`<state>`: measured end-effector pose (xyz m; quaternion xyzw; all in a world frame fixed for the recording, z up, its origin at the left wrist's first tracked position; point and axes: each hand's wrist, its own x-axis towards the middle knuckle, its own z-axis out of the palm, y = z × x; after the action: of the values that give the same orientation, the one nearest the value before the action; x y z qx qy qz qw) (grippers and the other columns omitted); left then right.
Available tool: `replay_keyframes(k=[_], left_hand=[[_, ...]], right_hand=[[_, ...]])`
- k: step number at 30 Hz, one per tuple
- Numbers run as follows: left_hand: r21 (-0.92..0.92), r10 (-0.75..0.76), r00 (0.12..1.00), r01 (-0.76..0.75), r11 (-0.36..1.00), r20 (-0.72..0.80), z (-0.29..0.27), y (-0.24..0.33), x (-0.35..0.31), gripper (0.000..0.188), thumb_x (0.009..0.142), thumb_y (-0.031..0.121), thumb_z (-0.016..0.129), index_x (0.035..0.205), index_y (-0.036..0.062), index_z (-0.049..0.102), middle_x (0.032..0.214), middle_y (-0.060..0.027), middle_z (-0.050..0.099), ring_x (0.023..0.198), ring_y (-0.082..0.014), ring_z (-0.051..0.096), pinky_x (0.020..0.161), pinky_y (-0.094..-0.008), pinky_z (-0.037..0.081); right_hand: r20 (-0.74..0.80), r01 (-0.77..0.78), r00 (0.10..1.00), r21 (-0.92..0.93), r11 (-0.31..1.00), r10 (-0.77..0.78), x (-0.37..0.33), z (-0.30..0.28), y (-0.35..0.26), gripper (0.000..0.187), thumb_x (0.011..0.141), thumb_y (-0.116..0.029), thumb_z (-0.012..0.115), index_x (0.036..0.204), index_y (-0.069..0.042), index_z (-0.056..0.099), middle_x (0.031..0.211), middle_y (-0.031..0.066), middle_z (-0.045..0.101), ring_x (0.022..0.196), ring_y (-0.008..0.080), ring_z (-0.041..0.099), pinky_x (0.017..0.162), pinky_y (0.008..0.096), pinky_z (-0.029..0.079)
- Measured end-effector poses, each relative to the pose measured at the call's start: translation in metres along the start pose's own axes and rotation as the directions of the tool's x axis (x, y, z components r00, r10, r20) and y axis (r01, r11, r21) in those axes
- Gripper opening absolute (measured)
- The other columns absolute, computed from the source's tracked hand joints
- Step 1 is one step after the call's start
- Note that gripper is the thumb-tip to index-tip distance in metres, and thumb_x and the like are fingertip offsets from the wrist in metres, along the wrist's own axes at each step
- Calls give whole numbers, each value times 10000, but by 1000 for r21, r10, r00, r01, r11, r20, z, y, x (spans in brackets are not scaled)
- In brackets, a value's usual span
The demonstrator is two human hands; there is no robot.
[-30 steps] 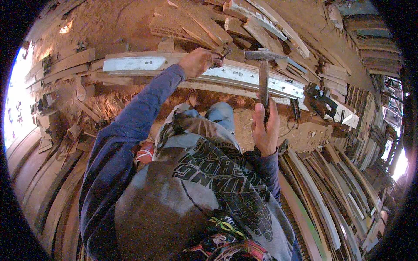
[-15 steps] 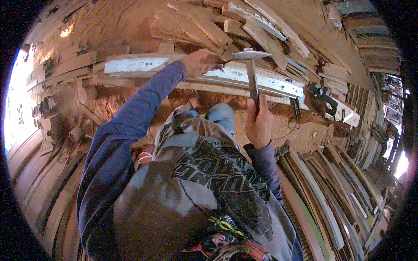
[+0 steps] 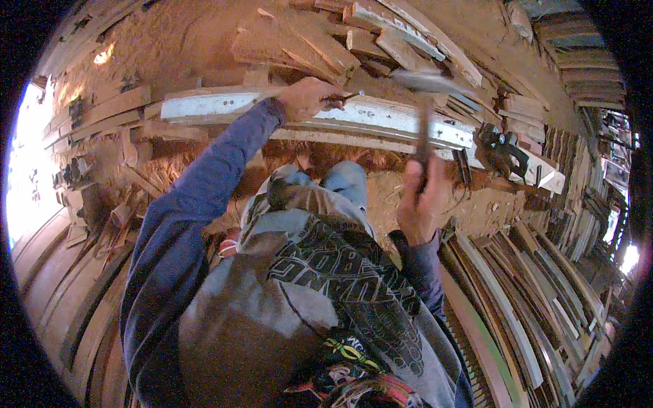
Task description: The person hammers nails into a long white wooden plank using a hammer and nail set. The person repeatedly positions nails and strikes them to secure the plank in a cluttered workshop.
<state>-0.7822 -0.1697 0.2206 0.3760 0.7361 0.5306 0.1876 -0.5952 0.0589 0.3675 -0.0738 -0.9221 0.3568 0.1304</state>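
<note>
Right hand (image 3: 420, 204): wrapped round one brown-handled hammer (image 3: 424, 136), blurred, head right of the rod. Left hand (image 3: 307, 99): pinching one slim metal rod (image 3: 351, 96) at one white-faced wooden beam (image 3: 401, 122). Beyond: timber offcuts (image 3: 320, 51), heaped.

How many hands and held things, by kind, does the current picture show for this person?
Hands: 2, the left hand and the right hand
Hammers: 1, blurred, in the right hand: the hammer
Slim pieces: 1, in the left hand: the slim piece, exact type unclear
Total: 4
</note>
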Motion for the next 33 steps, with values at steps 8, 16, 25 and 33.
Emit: replay_keyframes(k=[8,16,25,33], left_hand=[[244,-231,967,199,949,112,-10,10,1,296,955,166,616,1226,51,655,1101,-169,713,1030,-318,694,918,-405,539],[182,-262,958,239,954,119,-12,10,0,297,952,166,637,1224,47,652,1083,-155,723,1004,-291,701,903,-393,539],[-89,-189,979,196,977,81,-9,21,0,246,947,152,656,1157,26,679,1036,-127,733,990,-225,689,911,-363,528],[398,-219,949,115,910,227,-13,45,42,223,909,216,627,1022,40,705,945,-157,727,869,-340,702,786,-444,550]], right_hand=[[320,-211,915,-142,967,247,6,11,11,429,1010,-318,521,1280,14,514,967,295,647,843,427,665,641,481,501],[149,83,985,3,997,-83,1,7,8,471,996,-321,539,1324,15,509,852,243,658,678,439,636,585,489,501],[239,43,971,-85,995,-22,4,15,17,403,1006,-298,547,1260,14,532,880,282,659,705,464,642,592,504,511],[282,-417,907,488,767,314,-12,19,58,250,1044,-321,517,1129,-89,554,667,-70,419,522,19,359,445,212,297]])
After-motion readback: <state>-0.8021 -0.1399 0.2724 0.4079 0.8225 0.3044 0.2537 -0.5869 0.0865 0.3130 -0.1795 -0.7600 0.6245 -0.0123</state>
